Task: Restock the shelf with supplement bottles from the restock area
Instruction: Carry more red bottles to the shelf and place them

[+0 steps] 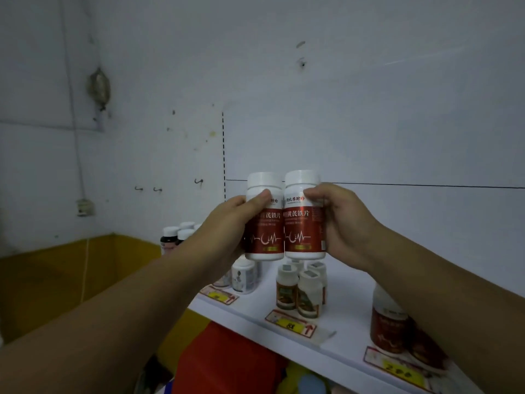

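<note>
Two white supplement bottles with red labels are held upright side by side above the white shelf point(349, 317). My left hand point(227, 223) grips the left bottle point(264, 237) around its body, thumb on the front. My right hand point(338, 223) grips the right bottle point(302, 237) the same way. The two bottles touch each other. A matching red-label bottle point(389, 325) stands on the shelf at the right, partly behind my right forearm.
On the shelf stand several small orange-label bottles point(301, 291), a white bottle point(243, 275) at the left and dark bottles point(176, 237) further back. Yellow price tags point(291, 324) line the shelf's front edge. Red and yellow items point(227, 365) sit below. A white wall rises behind.
</note>
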The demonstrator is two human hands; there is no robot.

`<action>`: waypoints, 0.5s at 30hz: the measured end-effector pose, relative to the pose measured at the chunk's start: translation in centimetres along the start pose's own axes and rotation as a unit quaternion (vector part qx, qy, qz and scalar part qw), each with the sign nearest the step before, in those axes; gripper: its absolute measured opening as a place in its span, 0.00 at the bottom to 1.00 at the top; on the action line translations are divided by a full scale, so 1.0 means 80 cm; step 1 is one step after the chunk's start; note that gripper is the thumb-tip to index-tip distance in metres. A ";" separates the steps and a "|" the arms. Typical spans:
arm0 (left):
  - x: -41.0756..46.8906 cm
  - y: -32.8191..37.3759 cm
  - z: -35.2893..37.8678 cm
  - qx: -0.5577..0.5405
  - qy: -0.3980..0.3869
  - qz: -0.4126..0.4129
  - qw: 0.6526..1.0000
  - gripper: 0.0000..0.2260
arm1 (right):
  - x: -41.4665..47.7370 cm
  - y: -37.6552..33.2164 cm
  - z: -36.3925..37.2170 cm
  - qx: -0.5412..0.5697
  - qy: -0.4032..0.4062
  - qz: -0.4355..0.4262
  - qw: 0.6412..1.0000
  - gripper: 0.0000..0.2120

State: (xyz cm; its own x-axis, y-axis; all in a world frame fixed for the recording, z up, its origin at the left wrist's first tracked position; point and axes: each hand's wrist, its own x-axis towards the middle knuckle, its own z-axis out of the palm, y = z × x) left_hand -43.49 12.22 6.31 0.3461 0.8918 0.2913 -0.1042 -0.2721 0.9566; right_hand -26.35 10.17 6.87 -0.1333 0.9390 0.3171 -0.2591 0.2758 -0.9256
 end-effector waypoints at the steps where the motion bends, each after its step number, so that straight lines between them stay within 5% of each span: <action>1: 0.010 0.003 -0.004 -0.007 -0.008 0.000 1.000 0.18 | 0.009 -0.002 -0.001 -0.001 0.006 -0.009 1.000 0.14; 7: 0.057 -0.002 -0.009 -0.043 -0.068 0.019 0.997 0.17 | 0.049 0.002 0.000 -0.176 0.085 -0.031 0.980 0.37; 15: 0.110 -0.004 0.038 -0.005 -0.157 0.027 0.987 0.22 | 0.030 -0.021 -0.042 -0.259 0.223 -0.074 0.937 0.25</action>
State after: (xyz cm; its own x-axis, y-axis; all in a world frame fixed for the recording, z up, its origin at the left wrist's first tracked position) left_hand -37.58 19.05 8.55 0.6109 0.7203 0.3285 -0.1396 -0.3105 0.9403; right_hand -23.03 12.67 8.54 0.3100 0.8434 0.4387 0.2717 0.3636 -0.8910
